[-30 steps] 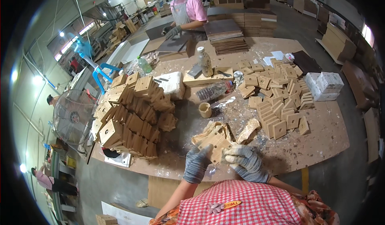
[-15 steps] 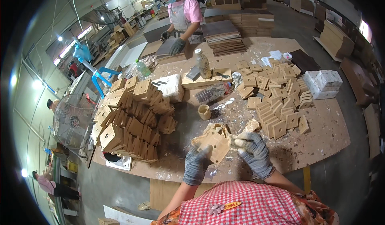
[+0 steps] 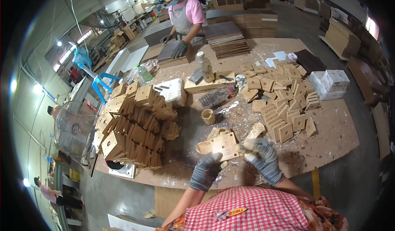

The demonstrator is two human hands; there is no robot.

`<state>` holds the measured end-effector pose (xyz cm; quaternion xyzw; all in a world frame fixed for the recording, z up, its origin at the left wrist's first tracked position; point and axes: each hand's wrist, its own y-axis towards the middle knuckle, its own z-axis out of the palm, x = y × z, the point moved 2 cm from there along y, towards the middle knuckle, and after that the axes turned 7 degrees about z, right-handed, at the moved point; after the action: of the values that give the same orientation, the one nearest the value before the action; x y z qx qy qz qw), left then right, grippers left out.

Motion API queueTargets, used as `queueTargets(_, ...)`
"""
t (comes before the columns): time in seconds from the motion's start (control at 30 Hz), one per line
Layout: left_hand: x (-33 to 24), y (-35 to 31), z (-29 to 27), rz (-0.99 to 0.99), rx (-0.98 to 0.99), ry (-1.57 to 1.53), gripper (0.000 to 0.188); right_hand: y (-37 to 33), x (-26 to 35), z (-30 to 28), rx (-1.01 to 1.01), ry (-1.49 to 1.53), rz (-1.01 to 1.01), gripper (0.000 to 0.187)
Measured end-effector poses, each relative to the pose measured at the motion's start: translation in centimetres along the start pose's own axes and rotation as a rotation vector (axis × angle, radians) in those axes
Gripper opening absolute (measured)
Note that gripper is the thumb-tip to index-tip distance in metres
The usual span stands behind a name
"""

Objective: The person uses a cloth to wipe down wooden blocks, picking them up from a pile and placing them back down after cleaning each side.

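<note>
In my gloved left hand (image 3: 206,171) is a small square wooden block (image 3: 224,143) with holes near its corners, gripped along the near left edge. My gloved right hand (image 3: 265,159) is at the block's right edge, fingers curled together with pale, stained tips. Whatever those fingers pinch, if anything, I cannot make out. Behind and left of the block lies a crumpled tan cloth (image 3: 203,148). Another crumpled piece (image 3: 256,130) rests just beyond my right hand. A small tan cup (image 3: 208,116) stands farther back.
Wooden blocks are stacked high at left (image 3: 135,128), with a loose heap (image 3: 284,95) at right. Behind are a plastic bottle lying down (image 3: 216,97), an upright jar (image 3: 205,68) and white wrapped packs (image 3: 329,85). Across the table, a person (image 3: 183,21) handles dark panels (image 3: 175,52).
The block has turned in my left hand, its near corner swinging up to the right, so it now lies more level. My right hand stays close beside it.
</note>
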<state>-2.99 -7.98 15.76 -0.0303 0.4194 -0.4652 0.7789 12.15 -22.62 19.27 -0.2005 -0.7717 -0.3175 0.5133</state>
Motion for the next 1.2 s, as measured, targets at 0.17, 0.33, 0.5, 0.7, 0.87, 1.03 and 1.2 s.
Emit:
queueTargets(0.17, 0.5, -0.1, 1.0, 0.068, 0.088, 0.025, 0.033, 0.0, -0.1, 0.3, 0.001, 0.092, -0.041, 0.03)
queueTargets(0.33, 1.3, 0.7, 0.2, 0.091, 0.056, -0.07, 0.03, -0.4, 0.9, 1.5, 0.152, -0.061, -0.379, 0.035)
queueTargets(0.5, 1.6, 0.6, 0.0, 0.076, 0.053, 0.08, 0.028, -1.7, -0.5, 3.7, 0.327, -0.347, -0.54, 0.044)
queueTargets(0.7, 1.5, 0.2, -0.2, 0.199, 0.08, 0.01, 0.036, -0.9, -0.8, 2.5, 0.228, -0.219, -0.369, 0.034)
queueTargets(0.87, 0.3, -0.6, 1.1, 0.164, 0.172, -0.043, 0.044, 0.6, -1.4, 0.1, -0.081, -0.253, -0.256, 0.026)
queueTargets(1.03, -0.1, -0.4, 1.8, 0.089, 0.132, -0.054, 0.042, 0.2, -1.6, 0.3, -0.112, 0.041, -0.23, 0.029)
queueTargets(1.2, -0.3, -0.5, 1.8, 0.018, 0.155, -0.072, 0.041, 0.0, -2.5, 1.3, -0.085, -0.119, -0.239, 0.023)
